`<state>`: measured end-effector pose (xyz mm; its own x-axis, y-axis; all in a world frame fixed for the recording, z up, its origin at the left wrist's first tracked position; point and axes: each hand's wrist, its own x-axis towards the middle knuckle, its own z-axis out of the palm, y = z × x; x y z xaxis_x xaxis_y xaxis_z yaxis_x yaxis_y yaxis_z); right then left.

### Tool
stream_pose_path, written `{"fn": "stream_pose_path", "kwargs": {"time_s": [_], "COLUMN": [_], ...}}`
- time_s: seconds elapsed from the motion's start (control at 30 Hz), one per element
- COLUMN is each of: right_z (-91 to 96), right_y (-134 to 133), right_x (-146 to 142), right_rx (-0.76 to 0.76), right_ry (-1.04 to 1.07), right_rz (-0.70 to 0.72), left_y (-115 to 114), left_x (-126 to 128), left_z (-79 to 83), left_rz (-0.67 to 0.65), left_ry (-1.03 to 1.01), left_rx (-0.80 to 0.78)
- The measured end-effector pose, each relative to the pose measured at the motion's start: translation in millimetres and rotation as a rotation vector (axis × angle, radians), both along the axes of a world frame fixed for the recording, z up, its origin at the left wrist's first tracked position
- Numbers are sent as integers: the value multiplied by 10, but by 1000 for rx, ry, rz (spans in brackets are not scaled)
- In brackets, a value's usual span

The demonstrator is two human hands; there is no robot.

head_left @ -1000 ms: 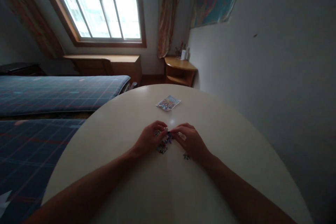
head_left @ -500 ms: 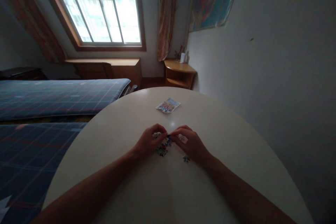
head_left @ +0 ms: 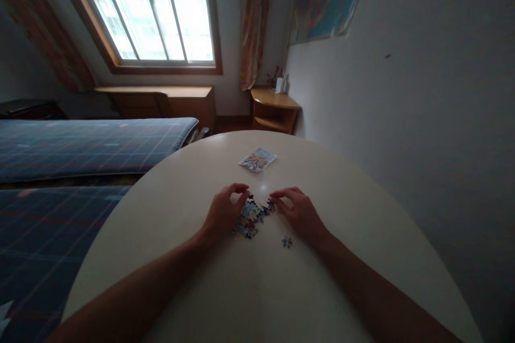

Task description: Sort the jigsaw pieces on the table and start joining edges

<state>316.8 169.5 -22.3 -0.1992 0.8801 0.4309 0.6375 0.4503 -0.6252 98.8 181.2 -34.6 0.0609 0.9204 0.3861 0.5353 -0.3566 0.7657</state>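
A small heap of jigsaw puzzle pieces (head_left: 250, 220), mostly blue with some red, lies between my hands on the round white table (head_left: 257, 289). My left hand (head_left: 225, 206) is at the heap's upper left, its thumb and forefinger pinched on a dark puzzle piece (head_left: 251, 198). On the right, the fingertips of my right hand (head_left: 295, 211) are closed on a dark blue puzzle piece (head_left: 271, 203) at the heap's edge. A loose puzzle piece (head_left: 287, 241) sits apart, below my right hand. Finer detail of the pieces is too small to make out.
A colourful picture sheet (head_left: 258, 159) lies on the table beyond my hands. A bed with a plaid mattress (head_left: 92, 144) stands to the left, and a white wall (head_left: 422, 134) runs along the right. A wooden corner shelf (head_left: 276, 99) stands behind the table.
My hands were together over the heap and have drawn apart, left hand leftward and up, right hand rightward. More of the heap now shows between them. The view has shifted slightly.
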Motion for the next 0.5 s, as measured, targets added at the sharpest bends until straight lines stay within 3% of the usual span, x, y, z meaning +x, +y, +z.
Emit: {"fn": "stream_pose_path", "kwargs": {"time_s": [0.17, 0.3, 0.5], "right_z": [-2, 12, 14], "right_y": [-45, -124, -126], "right_x": [-7, -64, -76], "right_rx": [35, 15, 2], "right_ry": [-203, -306, -283], "right_rz": [79, 149, 100], "left_y": [-64, -233, -219], "left_x": [-155, -250, -227], "left_z": [86, 129, 89], "left_rz": [-9, -174, -341], "left_ry": [245, 423, 387], "left_rx": [58, 39, 34]}}
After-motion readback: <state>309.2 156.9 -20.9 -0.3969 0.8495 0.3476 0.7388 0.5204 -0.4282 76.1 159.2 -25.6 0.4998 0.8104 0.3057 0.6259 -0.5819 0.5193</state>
